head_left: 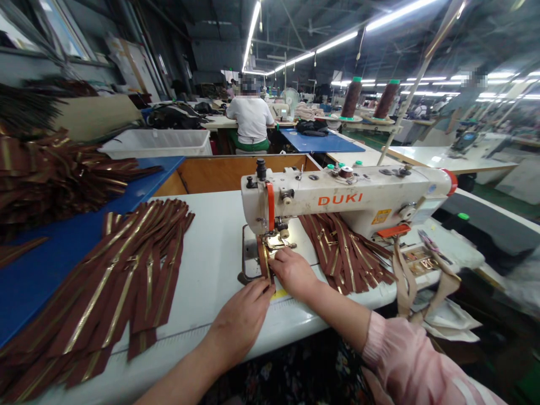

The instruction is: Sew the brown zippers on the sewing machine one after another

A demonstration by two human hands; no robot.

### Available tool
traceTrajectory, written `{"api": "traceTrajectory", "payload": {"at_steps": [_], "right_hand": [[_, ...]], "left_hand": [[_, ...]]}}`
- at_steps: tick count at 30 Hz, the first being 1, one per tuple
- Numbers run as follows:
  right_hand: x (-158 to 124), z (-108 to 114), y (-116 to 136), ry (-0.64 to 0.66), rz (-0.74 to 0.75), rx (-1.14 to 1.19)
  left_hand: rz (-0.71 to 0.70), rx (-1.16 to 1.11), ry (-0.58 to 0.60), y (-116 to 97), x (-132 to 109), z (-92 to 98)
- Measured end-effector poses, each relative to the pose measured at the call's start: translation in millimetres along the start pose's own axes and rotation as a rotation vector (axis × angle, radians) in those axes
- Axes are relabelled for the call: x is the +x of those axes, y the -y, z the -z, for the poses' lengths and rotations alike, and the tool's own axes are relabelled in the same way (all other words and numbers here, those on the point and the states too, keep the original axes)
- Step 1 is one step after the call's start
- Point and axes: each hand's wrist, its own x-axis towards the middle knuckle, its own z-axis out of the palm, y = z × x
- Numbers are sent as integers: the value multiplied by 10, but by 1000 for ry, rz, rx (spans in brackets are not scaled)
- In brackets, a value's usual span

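A white DUKI sewing machine [354, 199] stands on the white table [211, 264]. A brown zipper strip [265, 264] with gold teeth lies under its presser foot [276, 242]. My left hand [242, 318] rests flat on the near end of that strip, fingers pressed down on it. My right hand [292, 271] lies just in front of the presser foot, fingers pressed flat on the strip beside the needle.
A fan of brown zippers [113, 287] covers the table's left. More zippers [346, 253] lie behind the machine, and a heap [50, 174] sits on the blue board [37, 264]. Beige straps [405, 281] hang at right. A seated person [251, 121] works farther back.
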Motion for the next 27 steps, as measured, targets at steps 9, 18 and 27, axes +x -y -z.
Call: {"api": "traceTrajectory", "payload": {"at_steps": [9, 18, 27], "right_hand": [[-6, -4, 3, -52, -7, 50], [14, -44, -22, -76, 15, 5], [180, 4, -84, -28, -19, -5]], "left_hand": [[7, 3, 4, -9, -2, 7], [25, -35, -13, 4, 9, 15], [74, 8, -19, 187, 146, -47]]}}
